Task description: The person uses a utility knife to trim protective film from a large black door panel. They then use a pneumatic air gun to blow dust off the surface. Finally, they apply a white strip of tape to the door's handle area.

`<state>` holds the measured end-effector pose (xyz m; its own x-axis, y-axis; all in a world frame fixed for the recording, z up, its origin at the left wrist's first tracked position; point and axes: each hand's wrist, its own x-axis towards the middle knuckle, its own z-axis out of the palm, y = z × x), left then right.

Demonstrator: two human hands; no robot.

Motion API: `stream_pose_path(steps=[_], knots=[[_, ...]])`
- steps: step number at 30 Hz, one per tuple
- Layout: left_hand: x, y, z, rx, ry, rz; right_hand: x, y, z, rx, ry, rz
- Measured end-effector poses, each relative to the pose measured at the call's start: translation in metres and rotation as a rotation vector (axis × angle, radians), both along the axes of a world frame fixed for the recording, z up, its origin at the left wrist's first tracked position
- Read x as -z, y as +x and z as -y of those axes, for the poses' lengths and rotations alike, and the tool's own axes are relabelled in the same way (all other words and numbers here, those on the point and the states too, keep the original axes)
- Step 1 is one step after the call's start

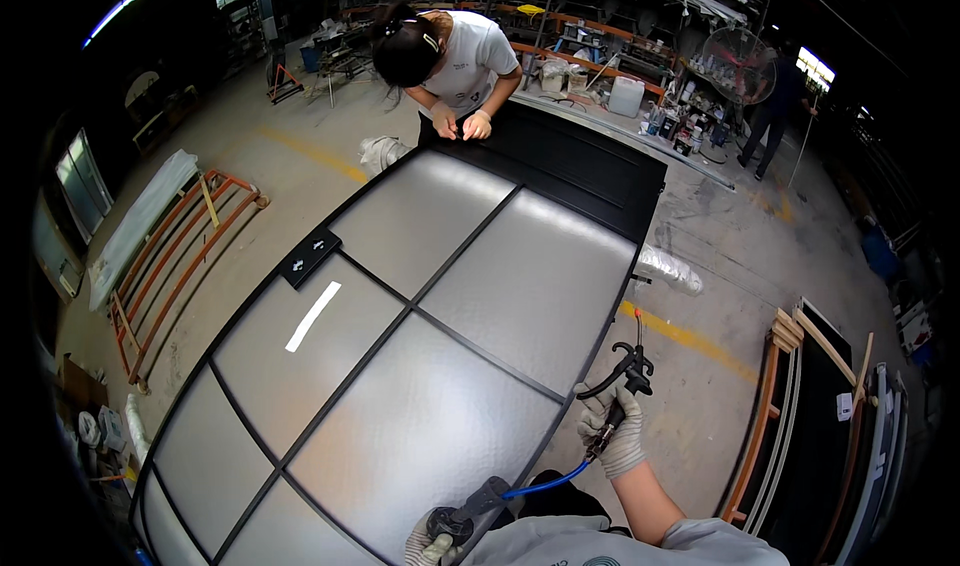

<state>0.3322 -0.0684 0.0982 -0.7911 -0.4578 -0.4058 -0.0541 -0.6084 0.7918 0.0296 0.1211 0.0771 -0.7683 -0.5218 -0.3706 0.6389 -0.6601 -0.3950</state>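
Right hand (624, 436), fingers closed round an air gun (634, 371), its nozzle pointing far beside the door (430, 376)'s right edge; left hand (420, 544) grips a dark round tool (450, 526).

On your left you see an orange rack (187, 271); ahead of you, a white jug (627, 97) and a fan (738, 66).

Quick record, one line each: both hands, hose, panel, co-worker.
Right hand: gloved, holding a black air gun
Left hand: gloved, gripping a dark tool with a round end
Hose: blue, running to the air gun
Panel: black-framed, white strip on it
Co-worker: leaning over the panel's far end
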Motion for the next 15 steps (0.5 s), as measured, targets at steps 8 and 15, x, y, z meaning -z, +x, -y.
stream_pose_path(steps=[8,15], knots=[[0.015,-0.024,0.010,-0.111,-0.052,0.028,0.009,-0.039,0.100,-0.452,-0.043,0.074],[-0.013,-0.083,0.002,-0.159,-0.209,0.257,0.014,-0.099,0.165,-0.905,-0.006,0.102]])
